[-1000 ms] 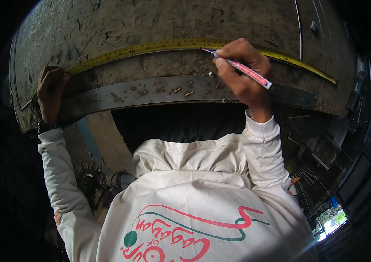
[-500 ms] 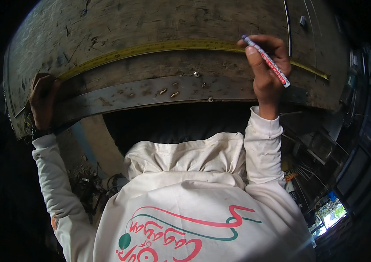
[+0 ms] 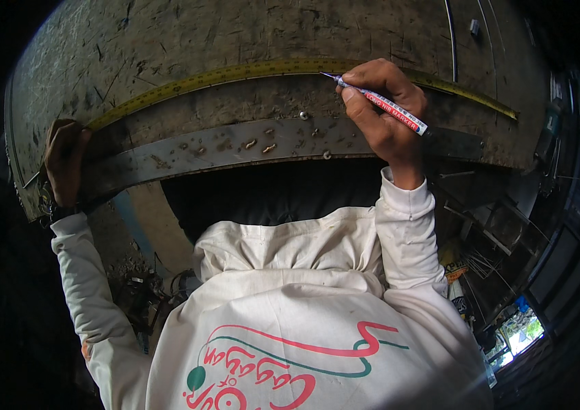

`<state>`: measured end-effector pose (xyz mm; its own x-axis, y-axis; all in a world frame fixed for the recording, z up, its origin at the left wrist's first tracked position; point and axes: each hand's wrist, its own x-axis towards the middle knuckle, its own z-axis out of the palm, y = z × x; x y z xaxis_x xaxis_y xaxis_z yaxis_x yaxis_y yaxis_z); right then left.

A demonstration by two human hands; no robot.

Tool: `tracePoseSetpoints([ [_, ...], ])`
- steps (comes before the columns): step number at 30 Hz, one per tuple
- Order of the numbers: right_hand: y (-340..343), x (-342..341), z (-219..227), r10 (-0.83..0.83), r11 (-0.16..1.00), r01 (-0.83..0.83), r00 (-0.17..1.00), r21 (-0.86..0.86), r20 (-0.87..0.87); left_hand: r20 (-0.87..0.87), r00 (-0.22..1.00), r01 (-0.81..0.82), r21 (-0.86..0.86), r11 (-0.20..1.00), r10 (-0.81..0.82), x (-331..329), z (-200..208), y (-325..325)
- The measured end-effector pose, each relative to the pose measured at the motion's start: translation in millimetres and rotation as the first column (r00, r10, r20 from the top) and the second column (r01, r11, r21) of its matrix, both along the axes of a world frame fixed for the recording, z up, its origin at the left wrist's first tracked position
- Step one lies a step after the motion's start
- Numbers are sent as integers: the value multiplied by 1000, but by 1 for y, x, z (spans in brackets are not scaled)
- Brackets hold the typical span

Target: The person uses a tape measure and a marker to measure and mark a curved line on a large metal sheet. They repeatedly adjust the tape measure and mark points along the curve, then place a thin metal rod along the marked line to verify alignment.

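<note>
A long yellow tape measure (image 3: 187,83) lies stretched across the worn brown tabletop, from my left hand to the right side. My left hand (image 3: 64,160) is closed over its left end, fingers curled down at the table; the fingertips are partly hidden. My right hand (image 3: 392,119) grips a white and red marker (image 3: 382,102) like a pen. The cap is off, and the thin nib points left, at the lower edge of the tape near its middle. Below the tape, a grey metal strip (image 3: 214,147) with rusty spots runs along the table's near edge.
Two small shiny round pieces, one a metal bead (image 3: 304,115), sit near the strip. A thin metal rod (image 3: 452,41) and a small pale block (image 3: 474,27) lie at the far right. Dark clutter and thin rods (image 3: 484,263) fill the space right of my arm.
My right hand has moved left along the tape with the marker. The marker's nib now comes to the tape's edge. My left hand has stayed at the tape's end.
</note>
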<state>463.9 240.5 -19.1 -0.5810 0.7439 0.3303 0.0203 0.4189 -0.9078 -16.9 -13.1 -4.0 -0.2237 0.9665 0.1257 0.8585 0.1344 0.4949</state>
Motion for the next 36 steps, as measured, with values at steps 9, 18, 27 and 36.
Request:
tracePoseSetpoints([
  [9,-1,-1,0,-17,1000,17,1000,15,17,15,1000,-18,35,999,17,7,2,4],
  [18,-1,-2,0,-21,1000,21,1000,19,11,3,1000,-20,32,999,20,9,3,6],
  [27,27,37,-3,-36,995,27,995,-97,-92,-13,1000,-28,7,1000,28,18,8,8],
  [36,23,37,5,16,994,-24,997,-110,-76,-16,1000,-13,19,1000,14,9,3,6],
])
